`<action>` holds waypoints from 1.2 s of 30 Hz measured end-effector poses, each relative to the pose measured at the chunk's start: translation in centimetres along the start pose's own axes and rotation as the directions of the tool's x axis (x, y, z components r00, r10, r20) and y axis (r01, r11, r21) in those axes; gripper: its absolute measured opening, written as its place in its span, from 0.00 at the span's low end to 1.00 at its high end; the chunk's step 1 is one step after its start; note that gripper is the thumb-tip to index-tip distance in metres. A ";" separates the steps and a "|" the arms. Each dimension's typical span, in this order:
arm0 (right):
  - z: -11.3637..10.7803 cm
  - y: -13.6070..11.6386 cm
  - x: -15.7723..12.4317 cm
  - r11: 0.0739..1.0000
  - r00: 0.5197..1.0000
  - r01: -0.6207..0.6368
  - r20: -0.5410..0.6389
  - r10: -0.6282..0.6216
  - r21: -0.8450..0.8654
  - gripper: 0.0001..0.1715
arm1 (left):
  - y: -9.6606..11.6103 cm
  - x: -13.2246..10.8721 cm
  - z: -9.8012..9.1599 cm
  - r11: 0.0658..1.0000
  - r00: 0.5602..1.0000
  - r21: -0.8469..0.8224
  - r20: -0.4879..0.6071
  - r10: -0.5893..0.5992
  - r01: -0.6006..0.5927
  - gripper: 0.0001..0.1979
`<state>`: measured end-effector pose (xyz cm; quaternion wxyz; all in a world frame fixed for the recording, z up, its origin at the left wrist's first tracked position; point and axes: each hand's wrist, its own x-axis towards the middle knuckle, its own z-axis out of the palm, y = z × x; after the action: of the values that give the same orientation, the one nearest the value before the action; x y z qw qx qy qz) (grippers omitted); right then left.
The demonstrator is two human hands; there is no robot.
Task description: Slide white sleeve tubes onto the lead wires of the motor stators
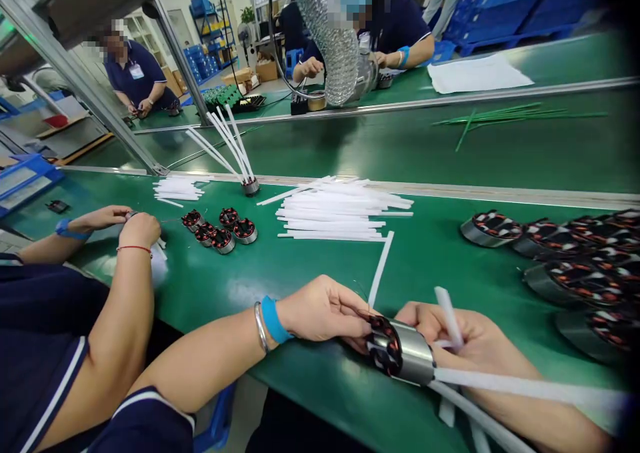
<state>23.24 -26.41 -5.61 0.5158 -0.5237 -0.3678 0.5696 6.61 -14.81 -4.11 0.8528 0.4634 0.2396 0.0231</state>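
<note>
The left hand has its fingers drawn together on the black end face of a wound metal core, at the lower right of the frame. The right hand is curled around the core's far side; whether its fingertips press on the metal is hidden.

Caution: fine wire projects beside the left fingertips. A fingertip catching it could bend or pull it.

Caution: white strips trail from the core's right end toward the lower right edge. The right forearm lies just beside them; contact could drag them askew. One strip stands up against the right hand; whether it is gripped cannot be told.

A loose strip lies just beyond the core and could be knocked aside by either hand. Farther out, a strip pile occupies the centre of the green table. Grouped cores crowd the right edge; a wide right-elbow swing might strike them.
</note>
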 end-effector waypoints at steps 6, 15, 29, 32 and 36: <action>1.0 -0.7 -0.9 0.996 0.989 -0.085 -0.124 0.080 -0.035 0.21 | -0.3 0.1 -0.6 0.999 0.998 0.032 0.057 -0.038 0.037 0.17; -0.3 0.5 -0.1 0.998 0.999 0.005 -0.050 -0.008 -0.065 0.26 | -0.5 0.2 0.2 0.997 0.998 0.051 -0.019 0.065 -0.064 0.19; -4.8 -5.0 -2.0 0.808 0.987 0.092 -0.052 -0.150 -0.583 0.23 | 0.0 -0.1 -0.1 0.980 0.967 -0.061 0.160 0.198 -0.191 0.42; -4.0 -5.7 -3.0 0.793 0.992 0.118 0.109 -0.066 -0.597 0.23 | -0.1 0.0 0.1 0.984 0.981 -0.092 0.104 0.163 -0.154 0.26; -3.0 -5.4 -2.9 0.811 0.987 0.155 0.127 -0.100 -0.565 0.23 | -0.1 0.2 0.1 0.985 0.989 -0.094 -0.004 0.148 -0.148 0.14</action>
<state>26.97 -28.53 -0.38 0.3544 -0.6020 -0.5793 0.4201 6.82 -14.94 -4.21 0.8700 0.4395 0.2016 0.0969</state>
